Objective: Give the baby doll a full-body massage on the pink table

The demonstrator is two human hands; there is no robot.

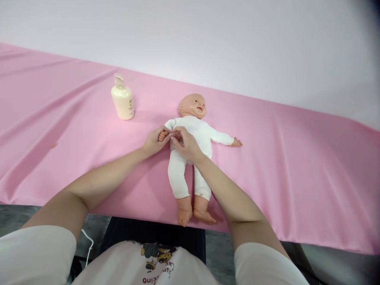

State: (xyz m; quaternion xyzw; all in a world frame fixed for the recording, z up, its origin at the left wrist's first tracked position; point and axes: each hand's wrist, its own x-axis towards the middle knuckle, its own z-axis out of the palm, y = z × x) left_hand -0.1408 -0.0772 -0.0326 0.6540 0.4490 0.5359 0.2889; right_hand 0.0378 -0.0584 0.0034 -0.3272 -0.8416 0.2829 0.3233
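Observation:
A baby doll (194, 128) with a white cloth body lies on its back on the pink sheet, head away from me and feet near the table's front edge. My left hand (156, 140) is closed around the doll's hand on the left side, whose small fingers show between mine. Right beside it, my right hand (185, 143) lies over the doll's belly, its thumb and fingers pinched together at the doll's wrist. What exactly those fingertips grip is too small to make out. The doll's other arm stretches out to the right, untouched.
A cream pump bottle (123, 101) stands upright behind my left hand. The pink sheet (297, 166) covers the table and hangs over its front edge. A white wall (190, 39) rises behind. Below the edge, a white cable (90, 247) hangs near my lap.

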